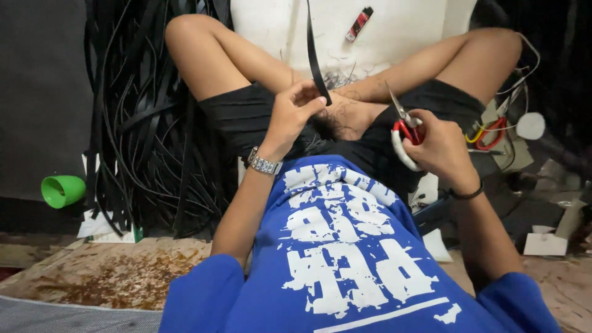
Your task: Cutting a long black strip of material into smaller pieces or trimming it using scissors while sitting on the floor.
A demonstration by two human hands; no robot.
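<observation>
I sit cross-legged in black shorts and a blue printed shirt. My left hand [295,114], with a metal watch on its wrist, pinches the lower end of a long thin black strip [313,52] that runs up over a white sheet [401,31]. My right hand [439,148] grips a pair of red-and-white-handled scissors [402,126], blades pointing up and left, apart from the strip. A black band circles my right wrist.
A heap of black strips [142,111] lies at my left. A green cup [63,190] lies on its side at far left. A red lighter [359,24] rests on the white sheet. More red-handled scissors [490,132] and wires sit at right, with paper scraps [546,243].
</observation>
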